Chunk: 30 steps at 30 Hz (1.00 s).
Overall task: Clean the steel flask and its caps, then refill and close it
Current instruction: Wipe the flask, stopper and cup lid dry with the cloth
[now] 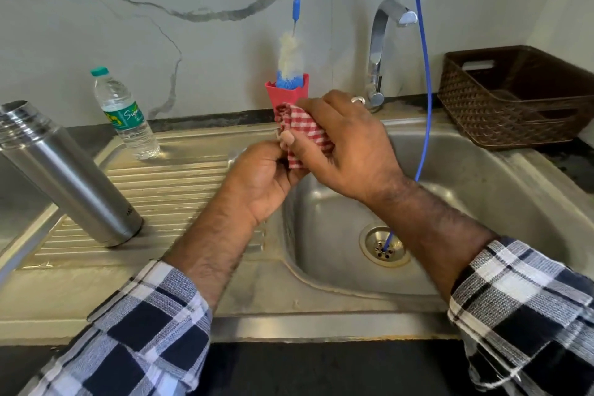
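Both hands' grips, left hand [263,175] and right hand [345,145], clamp checked cloth [305,130] above sink [482,170] edge

brown woven basket [514,96] right of the tap [382,51] — blue hose [426,74] into the drain [384,246].

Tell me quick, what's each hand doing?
Left hand: closed on something small, mostly hidden.
Right hand: holding the red checked cloth, wrapped over that thing.

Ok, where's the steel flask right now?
The steel flask stands uncapped on the ribbed drainboard, far left in the head view, nearer than the plastic water bottle.
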Available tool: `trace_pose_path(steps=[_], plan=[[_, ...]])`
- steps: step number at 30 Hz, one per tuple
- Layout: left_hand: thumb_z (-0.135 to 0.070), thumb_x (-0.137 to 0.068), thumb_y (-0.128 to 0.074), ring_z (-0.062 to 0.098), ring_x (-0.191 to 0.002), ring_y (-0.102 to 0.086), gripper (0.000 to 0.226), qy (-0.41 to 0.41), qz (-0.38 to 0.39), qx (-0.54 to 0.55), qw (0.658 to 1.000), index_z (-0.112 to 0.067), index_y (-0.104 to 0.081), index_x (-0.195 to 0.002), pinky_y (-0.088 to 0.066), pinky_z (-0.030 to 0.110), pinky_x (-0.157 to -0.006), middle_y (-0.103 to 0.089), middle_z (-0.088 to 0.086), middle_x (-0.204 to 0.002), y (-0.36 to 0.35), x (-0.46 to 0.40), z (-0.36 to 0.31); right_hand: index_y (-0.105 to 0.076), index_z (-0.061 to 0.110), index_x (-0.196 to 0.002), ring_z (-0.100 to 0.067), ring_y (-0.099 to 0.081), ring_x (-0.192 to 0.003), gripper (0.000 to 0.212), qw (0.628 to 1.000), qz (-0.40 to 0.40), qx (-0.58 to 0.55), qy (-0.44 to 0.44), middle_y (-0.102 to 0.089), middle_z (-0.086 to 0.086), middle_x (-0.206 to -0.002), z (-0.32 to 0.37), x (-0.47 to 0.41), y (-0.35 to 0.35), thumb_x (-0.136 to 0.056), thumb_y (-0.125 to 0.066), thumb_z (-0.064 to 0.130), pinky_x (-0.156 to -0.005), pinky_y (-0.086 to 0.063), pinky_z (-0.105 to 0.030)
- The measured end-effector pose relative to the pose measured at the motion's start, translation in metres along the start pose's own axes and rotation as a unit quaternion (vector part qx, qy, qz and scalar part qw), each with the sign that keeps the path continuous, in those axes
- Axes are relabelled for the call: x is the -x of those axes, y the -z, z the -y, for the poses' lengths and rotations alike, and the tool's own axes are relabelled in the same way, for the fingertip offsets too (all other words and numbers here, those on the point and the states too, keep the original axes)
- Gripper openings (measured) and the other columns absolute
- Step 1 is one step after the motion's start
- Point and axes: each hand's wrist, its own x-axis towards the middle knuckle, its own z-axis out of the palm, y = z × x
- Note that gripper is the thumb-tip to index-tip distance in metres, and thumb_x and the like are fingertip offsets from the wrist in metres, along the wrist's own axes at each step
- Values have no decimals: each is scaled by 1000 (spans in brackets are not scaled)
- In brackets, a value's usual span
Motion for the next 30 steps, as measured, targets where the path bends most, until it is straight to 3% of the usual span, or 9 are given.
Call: trace_pose_path(steps=[5,9,11,15,18,21,25,28,30], plan=[[0,-98,-65,29,-102,-78,19,-125,8,-202,971,-1,-76,-114,-65,36,-83,-80,17,-108,6,3,-5,-65,22,-114,-11,-63,-79,48,997,25,-57,-49,-67,6,-91,0,0,-3,-104,-42,63,-69,-55,-34],[-5,-88,-83,18,-98,-78,25,-295,58,-488,819,-14,-79,-111,-64,42,-88,-82,-1,-103,16,-2,-5,-67,25,-80,-13,-66,-67,54,944,138,-211,-214,-68,2,-71,-4,-4,-1,-105,-38,64,-68,-50,-35],[-11,-90,-82,15,-99,-77,25,-321,88,-539,774,-15,-78,-114,-64,46,-89,-81,-5,-105,18,-1,-1,-72,24,-82,-14,-72,-70,53,860,220,-332,-318,-75,0,-75,-9,-6,9,-108,-40,57,-72,-53,-33],[-4,-89,-84,18,-112,-76,38,-394,119,-546,730,-4,-75,-126,-63,43,-96,-77,7,-122,8,4,7,-71,10,-92,-22,-63,-77,35,532,263,-659,-462,-66,-10,-89,-23,-3,19,-101,-50,36,-69,-50,-31],[2,-81,-88,21,-115,-72,42,-508,52,-603,613,-5,-78,-121,-57,37,-105,-77,8,-122,3,-1,9,-70,10,-85,-21,-59,-73,33,467,168,-716,-490,-61,-7,-80,-15,-4,7,-97,-52,35,-65,-47,-29],[8,-78,-82,22,-112,-73,44,-510,-36,-619,597,-6,-78,-120,-57,34,-104,-77,9,-120,-1,-6,22,-71,14,-90,-26,-66,-82,45,522,35,-702,-483,-67,-9,-85,-1,-6,-6,-104,-45,48,-74,-53,-37],[-24,-91,-74,2,-75,-70,11,-429,-101,-538,718,-17,-77,-98,-58,26,-67,-75,-9,-83,-8,-5,20,-63,20,-123,-19,-75,-96,58,803,-51,-389,-448,-77,-1,-104,23,9,-29,-103,-37,68,-88,-62,-47],[-27,-92,-70,-2,-58,-59,10,-395,-84,-554,728,-24,-69,-83,-44,16,-56,-66,-15,-67,-6,-3,6,-54,28,-130,-13,-71,-98,48,903,-49,-288,-315,-71,6,-111,21,16,-34,-104,-38,65,-84,-62,-46],[-22,-90,-67,6,-61,-64,11,-359,-52,-581,729,-14,-72,-83,-51,23,-56,-71,-6,-70,0,-3,0,-56,27,-130,-10,-68,-98,45,945,-18,-200,-258,-68,6,-110,10,17,-30,-107,-36,61,-83,-61,-42]])
